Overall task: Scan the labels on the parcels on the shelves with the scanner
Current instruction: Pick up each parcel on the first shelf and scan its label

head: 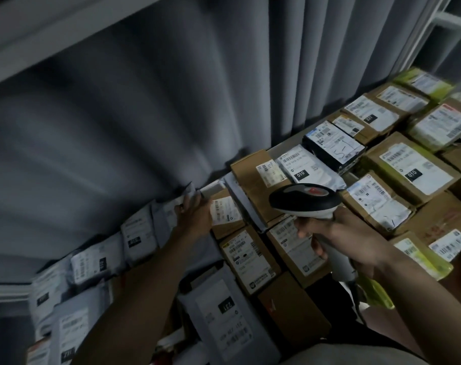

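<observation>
My right hand (337,241) grips the handle of a white and black scanner (304,198), its head over the cardboard parcels. My left hand (193,216) reaches forward and holds the top edge of a grey mailer bag (187,192) standing at the back against the curtain. Beside that hand lies a small brown box with a white label (225,210). Several brown boxes with barcode labels, such as one labelled box (250,256), lie flat below the scanner. Grey mailer bags (139,234) stand in a row at the left.
A grey curtain (145,114) hangs behind the parcels. More cardboard boxes (413,167), a black box (332,143) and yellow-green bags (424,80) cover the surface at the right. A white shelf frame (450,22) shows at the top right.
</observation>
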